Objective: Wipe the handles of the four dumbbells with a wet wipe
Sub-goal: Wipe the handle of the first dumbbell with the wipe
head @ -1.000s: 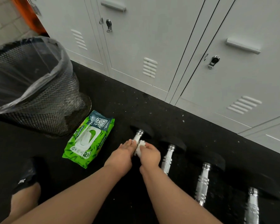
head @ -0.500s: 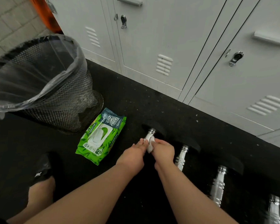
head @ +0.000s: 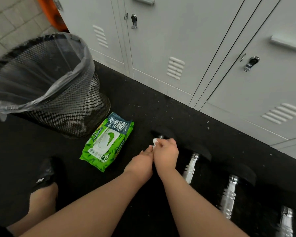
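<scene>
Four black-ended chrome-handled dumbbells [head: 191, 165] lie side by side; crumpled white wipe [head: 155, 140] on leftmost.

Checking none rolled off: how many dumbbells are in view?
4, in a row on the floor: first dumbbell mostly hidden under the hands, second dumbbell, third dumbbell, fourth dumbbell at the corner.

Both bare forearms stretched forward, left hand [head: 141, 162] fingers extended, right hand [head: 166, 153] pinching a crumpled white wet wipe [head: 155, 141].

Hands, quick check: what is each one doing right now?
Left hand: fingers straight, resting against the leftmost dumbbell, holding nothing visible.
Right hand: curled around the wet wipe on that dumbbell's handle.
</scene>
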